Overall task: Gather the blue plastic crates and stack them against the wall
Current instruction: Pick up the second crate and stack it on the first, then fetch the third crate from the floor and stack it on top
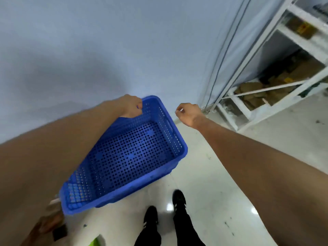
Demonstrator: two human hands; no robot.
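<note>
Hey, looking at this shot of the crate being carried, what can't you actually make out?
Head view only:
- Left hand fingers: curled over the blue crate rim, hidden behind it.
- Right hand: closed, contents unclear.
- Crate's near left corner: hidden by the forearm.
- Shelf contents: blurred.
- Objects at the bottom left: blurred, cut off.
</note>
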